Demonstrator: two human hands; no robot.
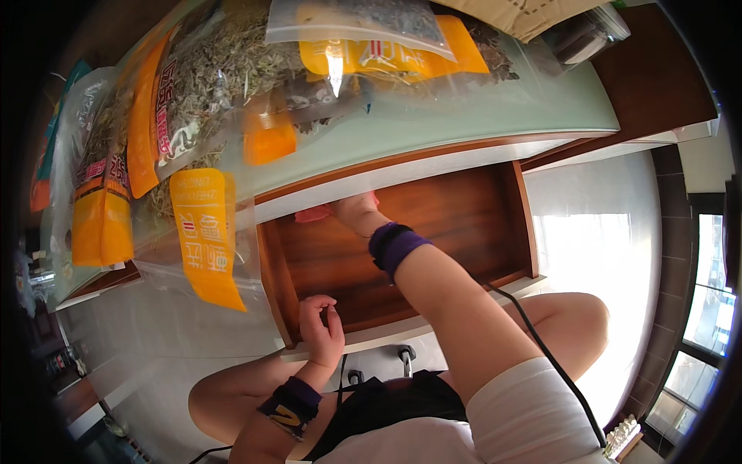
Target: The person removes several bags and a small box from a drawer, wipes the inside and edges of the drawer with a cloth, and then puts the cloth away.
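Note:
An open wooden drawer [440, 214] lies below the pale glass tabletop [464, 116]. My right hand [356, 210] reaches into its far part, close under the table edge, on a pink-red cloth [313, 214]. The fingertips are hidden, so its grip cannot be told. At the drawer's near left corner, my left hand [322, 327] rests over the front panel [394, 333] with curled fingers; whether it grips the panel is unclear. Both wrists wear dark purple bands.
Clear bags of dried plant matter [226, 64] with orange labels cover the tabletop, and one bag [208, 238] overhangs its front edge. A lidded clear jar [588, 35] lies at the back right. A black cable [539, 342] runs along my right arm. Chair casters [407, 352] show below the drawer.

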